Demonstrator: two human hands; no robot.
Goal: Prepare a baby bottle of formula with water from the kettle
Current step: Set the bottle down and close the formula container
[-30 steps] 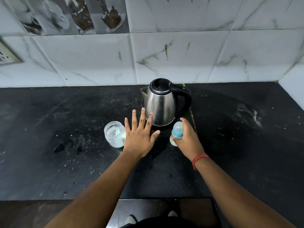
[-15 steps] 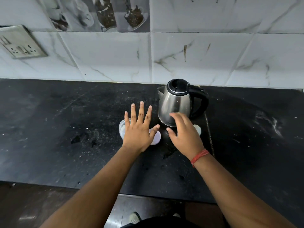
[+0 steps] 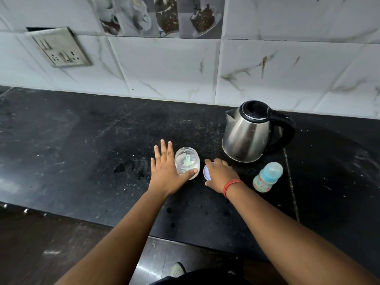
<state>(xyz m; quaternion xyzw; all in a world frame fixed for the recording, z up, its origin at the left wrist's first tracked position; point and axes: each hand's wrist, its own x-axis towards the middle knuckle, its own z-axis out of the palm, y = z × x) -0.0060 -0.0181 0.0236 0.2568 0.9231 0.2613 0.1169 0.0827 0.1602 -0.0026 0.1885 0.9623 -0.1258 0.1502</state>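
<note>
Two hands work at the black counter (image 3: 82, 161) now. The right hand (image 3: 221, 174), which a second ago gripped the baby bottle (image 3: 267, 177), has let it go; the bottle stands capped and upright, free, just right of that hand and in front of the kettle (image 3: 248, 134). The right hand's grip is now curled over a white lid (image 3: 206, 173) lying on the counter; whether it actually pinches the lid I cannot tell. The left hand (image 3: 166, 171) has come against the clear formula jar (image 3: 187, 162), fingers spread flat, thumb touching its front, a loose bracing rather than a clamp. The jar is open, a pale scoop visible inside. This suggests attention has turned from bottle to powder: scooping likely comes next, though the bottle's cap is on.
</note>
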